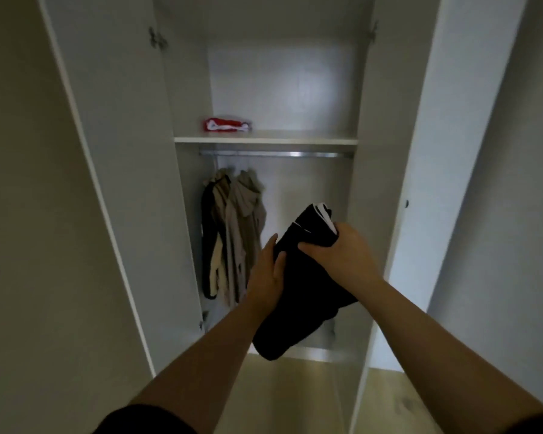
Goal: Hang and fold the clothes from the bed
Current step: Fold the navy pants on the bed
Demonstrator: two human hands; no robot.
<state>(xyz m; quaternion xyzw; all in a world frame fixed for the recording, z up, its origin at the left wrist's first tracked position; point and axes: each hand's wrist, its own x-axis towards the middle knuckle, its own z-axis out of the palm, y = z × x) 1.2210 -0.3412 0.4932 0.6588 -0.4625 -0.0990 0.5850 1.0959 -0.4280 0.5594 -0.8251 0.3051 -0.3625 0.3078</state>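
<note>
I hold a folded black garment (298, 296) with white stripes at its top end, up in front of an open white wardrobe (188, 198). My right hand (336, 252) grips the garment near its upper end, fingers curled into the cloth. Flat along the garment's left side lies my left hand (268, 270), its fingers straight and its thumb on the cloth. A red and white folded item (228, 124) lies on the wardrobe shelf (295, 140). Beige and dark clothes (232, 233) hang from the metal rail (276, 154) at the left.
Both wardrobe doors (107, 151) stand open to either side. The right part of the rail and the shelf's right half hold nothing. A light wood floor (295, 393) shows below the wardrobe base.
</note>
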